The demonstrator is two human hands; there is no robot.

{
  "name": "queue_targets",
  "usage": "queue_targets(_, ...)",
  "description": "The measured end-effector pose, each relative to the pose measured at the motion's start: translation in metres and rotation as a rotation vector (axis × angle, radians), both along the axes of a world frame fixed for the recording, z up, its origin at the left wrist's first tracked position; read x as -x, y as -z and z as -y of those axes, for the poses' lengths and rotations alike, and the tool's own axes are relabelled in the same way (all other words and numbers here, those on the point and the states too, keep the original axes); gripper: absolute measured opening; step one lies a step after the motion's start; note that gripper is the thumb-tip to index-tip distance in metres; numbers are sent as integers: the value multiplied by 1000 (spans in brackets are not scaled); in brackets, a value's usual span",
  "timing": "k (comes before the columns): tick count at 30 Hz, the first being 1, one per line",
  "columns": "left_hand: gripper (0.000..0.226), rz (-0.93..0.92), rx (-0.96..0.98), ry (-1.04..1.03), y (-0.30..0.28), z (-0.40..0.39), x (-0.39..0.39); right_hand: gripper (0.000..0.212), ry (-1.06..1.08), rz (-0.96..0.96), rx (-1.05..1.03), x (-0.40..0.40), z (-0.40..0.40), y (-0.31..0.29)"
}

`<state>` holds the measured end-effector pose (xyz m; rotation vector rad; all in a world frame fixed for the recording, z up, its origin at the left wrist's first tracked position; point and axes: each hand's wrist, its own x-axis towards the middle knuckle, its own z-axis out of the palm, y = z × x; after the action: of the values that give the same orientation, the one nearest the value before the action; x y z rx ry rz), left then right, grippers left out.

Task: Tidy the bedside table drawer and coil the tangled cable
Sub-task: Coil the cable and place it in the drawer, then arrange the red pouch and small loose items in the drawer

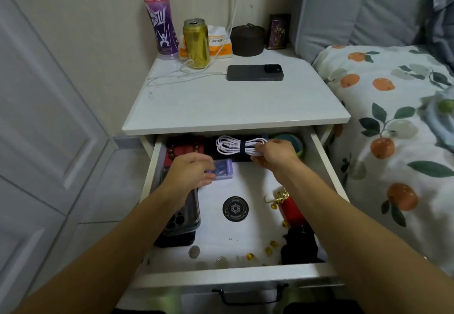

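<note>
The white drawer (326, 171) of the bedside table stands pulled out. A white cable (233, 145), coiled and bound at its middle by a dark strap, lies at the drawer's back. My right hand (276, 155) holds the coil's right end with curled fingers. My left hand (190, 171) hovers over a small purple box (224, 169) at the back left, fingers relaxed; whether it touches the box is unclear.
In the drawer lie phone cases (180, 218) at left, a round black disc (235, 208), a red pouch (291, 209), a black object (298, 245), coins and gold beads along the front. On the tabletop (221, 102) are a phone (255, 72) on its charging lead, a gold can (196, 43), a purple bottle (161, 27), a dark pot (248, 40). A bed (393, 117) is at right.
</note>
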<state>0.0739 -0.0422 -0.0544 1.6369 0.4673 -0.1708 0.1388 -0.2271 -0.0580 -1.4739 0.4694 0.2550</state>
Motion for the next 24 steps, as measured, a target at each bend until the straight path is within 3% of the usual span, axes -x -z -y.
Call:
queue_targets(6, 22, 306, -740, 296, 8, -4, -29, 14, 110, -8, 76, -13, 12, 15)
queue_targets(12, 63, 238, -1242, 611, 18, 14, -78, 15, 244, -27, 63, -6, 33, 16)
queue_targets(16, 46, 325, -1483, 559, 21, 27, -91, 15, 226, -21, 36, -8, 32, 17)
queue_targets(19, 32, 353, -1500, 427, 23, 26, -98, 10, 142, 39, 33, -9, 27, 17)
queue_targets(22, 24, 261, -1311, 361, 25, 17, -97, 6, 61, 84, 71, -13, 23, 22)
queue_targets(24, 30, 298, -1187, 416, 24, 11, -89, 11, 36, 80, 28, -15, 20, 24)
